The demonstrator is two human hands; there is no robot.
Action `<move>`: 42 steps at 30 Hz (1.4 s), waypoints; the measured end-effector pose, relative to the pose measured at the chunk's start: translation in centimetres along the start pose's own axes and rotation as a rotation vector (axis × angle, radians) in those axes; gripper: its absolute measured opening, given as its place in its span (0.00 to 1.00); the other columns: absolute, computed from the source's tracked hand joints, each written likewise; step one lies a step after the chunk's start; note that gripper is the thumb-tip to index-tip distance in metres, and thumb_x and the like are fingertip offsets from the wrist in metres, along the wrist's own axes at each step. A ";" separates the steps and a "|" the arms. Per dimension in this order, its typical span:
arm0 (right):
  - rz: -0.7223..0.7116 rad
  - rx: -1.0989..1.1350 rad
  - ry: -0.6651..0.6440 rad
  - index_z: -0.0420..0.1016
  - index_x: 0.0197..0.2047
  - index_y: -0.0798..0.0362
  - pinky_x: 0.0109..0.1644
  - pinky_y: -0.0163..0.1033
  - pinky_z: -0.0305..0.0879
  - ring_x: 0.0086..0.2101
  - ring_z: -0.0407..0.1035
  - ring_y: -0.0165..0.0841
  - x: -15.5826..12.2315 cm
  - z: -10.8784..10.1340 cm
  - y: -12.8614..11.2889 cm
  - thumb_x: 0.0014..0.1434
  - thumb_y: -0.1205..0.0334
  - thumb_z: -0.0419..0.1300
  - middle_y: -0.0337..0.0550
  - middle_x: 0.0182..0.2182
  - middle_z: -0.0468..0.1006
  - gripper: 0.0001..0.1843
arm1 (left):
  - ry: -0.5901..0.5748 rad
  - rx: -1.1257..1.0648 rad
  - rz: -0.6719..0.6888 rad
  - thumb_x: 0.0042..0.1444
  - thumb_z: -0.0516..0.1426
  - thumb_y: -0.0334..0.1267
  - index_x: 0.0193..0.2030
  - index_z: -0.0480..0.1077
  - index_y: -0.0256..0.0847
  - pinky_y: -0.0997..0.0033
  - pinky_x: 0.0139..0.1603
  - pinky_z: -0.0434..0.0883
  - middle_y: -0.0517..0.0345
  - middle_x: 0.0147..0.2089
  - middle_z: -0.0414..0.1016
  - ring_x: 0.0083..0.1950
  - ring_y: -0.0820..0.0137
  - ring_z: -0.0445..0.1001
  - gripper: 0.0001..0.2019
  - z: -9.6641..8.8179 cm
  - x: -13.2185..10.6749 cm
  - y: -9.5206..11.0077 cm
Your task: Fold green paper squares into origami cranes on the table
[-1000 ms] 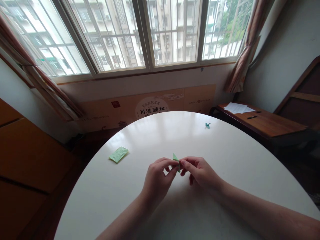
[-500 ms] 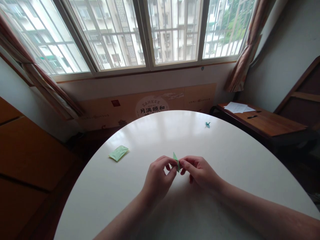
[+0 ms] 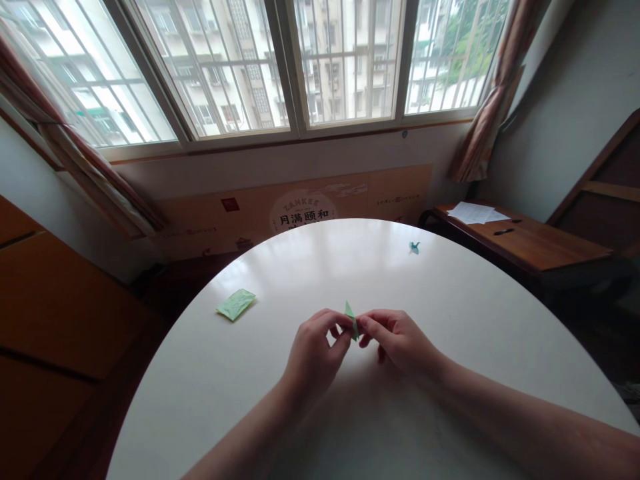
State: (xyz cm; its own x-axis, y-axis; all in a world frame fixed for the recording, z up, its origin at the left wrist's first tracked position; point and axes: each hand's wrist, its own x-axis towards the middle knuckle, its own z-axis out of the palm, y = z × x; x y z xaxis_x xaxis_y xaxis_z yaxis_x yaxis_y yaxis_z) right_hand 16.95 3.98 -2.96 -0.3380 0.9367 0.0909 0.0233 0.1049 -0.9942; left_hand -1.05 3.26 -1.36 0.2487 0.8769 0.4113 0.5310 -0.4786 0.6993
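Observation:
A small folded piece of green paper [image 3: 351, 312] is pinched between my two hands above the middle of the table. My left hand [image 3: 318, 347] grips it from the left with thumb and forefinger, which cover part of it. From the other side, my right hand [image 3: 395, 337] holds its right edge between thumb and fingertips. One pointed end sticks up past the fingers and a narrow tip shows below. To the left lies a flat, creased light-green paper packet [image 3: 236, 305]. Farther off at the right sits a small blue-green folded paper bird [image 3: 415, 247].
The round white table [image 3: 210, 393] fills the foreground. Beyond its right edge, a low wooden table [image 3: 560, 247] bears white paper sheets [image 3: 475, 212] and a small dark object [image 3: 503, 231]. Barred windows [image 3: 345, 67] and a printed cardboard panel [image 3: 400, 183] are at the back.
Both hands keep their pinch on the green paper with almost no movement. The whole view has shifted very slightly.

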 end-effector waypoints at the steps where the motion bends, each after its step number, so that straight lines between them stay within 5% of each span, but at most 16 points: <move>1: -0.009 -0.007 -0.008 0.82 0.44 0.56 0.21 0.31 0.67 0.34 0.76 0.39 0.0 0.0 0.0 0.65 0.47 0.58 0.48 0.32 0.81 0.21 | 0.002 0.016 -0.005 0.54 0.58 0.24 0.33 0.75 0.41 0.75 0.31 0.67 0.60 0.32 0.77 0.32 0.71 0.73 0.09 0.0 0.0 0.0; 8: -0.053 -0.038 -0.061 0.80 0.51 0.54 0.23 0.32 0.69 0.40 0.78 0.42 -0.5 0.3 0.2 0.66 0.50 0.57 0.51 0.41 0.82 0.19 | 0.020 0.082 -0.028 0.56 0.58 0.29 0.32 0.73 0.40 0.73 0.31 0.67 0.59 0.32 0.75 0.32 0.70 0.72 0.04 -0.2 0.0 0.2; 18: 0.008 0.040 -0.032 0.72 0.33 0.54 0.24 0.32 0.69 0.37 0.78 0.41 -0.3 0.2 0.0 0.65 0.45 0.58 0.43 0.30 0.76 0.20 | -0.014 0.256 0.143 0.55 0.55 0.27 0.32 0.68 0.42 0.68 0.36 0.67 0.58 0.31 0.74 0.35 0.66 0.71 0.05 -0.2 -0.5 1.3; 26: 0.042 0.070 -0.032 0.70 0.33 0.54 0.22 0.32 0.68 0.36 0.78 0.41 -0.3 0.2 -0.2 0.64 0.41 0.58 0.43 0.30 0.75 0.22 | 0.032 0.223 0.158 0.58 0.55 0.29 0.34 0.67 0.42 0.75 0.26 0.64 0.60 0.30 0.73 0.27 0.72 0.69 0.04 -0.3 -0.6 1.2; 36: 0.065 0.091 -0.021 0.72 0.34 0.54 0.22 0.32 0.67 0.35 0.77 0.40 -0.1 0.2 -0.2 0.63 0.38 0.57 0.44 0.31 0.78 0.25 | 0.044 0.136 0.202 0.58 0.57 0.26 0.43 0.70 0.43 0.75 0.30 0.71 0.58 0.36 0.78 0.36 0.69 0.77 0.09 0.0 -0.7 0.6; 42: 0.072 0.114 -0.034 0.71 0.35 0.53 0.22 0.32 0.68 0.35 0.78 0.39 -0.2 0.1 -0.1 0.63 0.39 0.57 0.44 0.31 0.78 0.24 | 0.046 0.121 0.193 0.57 0.57 0.25 0.41 0.71 0.43 0.74 0.29 0.71 0.58 0.35 0.77 0.32 0.70 0.74 0.09 -0.1 -0.7 0.6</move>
State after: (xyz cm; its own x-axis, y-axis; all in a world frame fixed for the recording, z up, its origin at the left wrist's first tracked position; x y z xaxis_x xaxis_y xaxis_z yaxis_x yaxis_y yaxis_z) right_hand 16.91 3.71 -2.86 -0.3712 0.9284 0.0193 -0.0578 -0.0023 -0.9983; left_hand -1.01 2.32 -1.13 0.3189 0.7654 0.5590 0.5712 -0.6258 0.5311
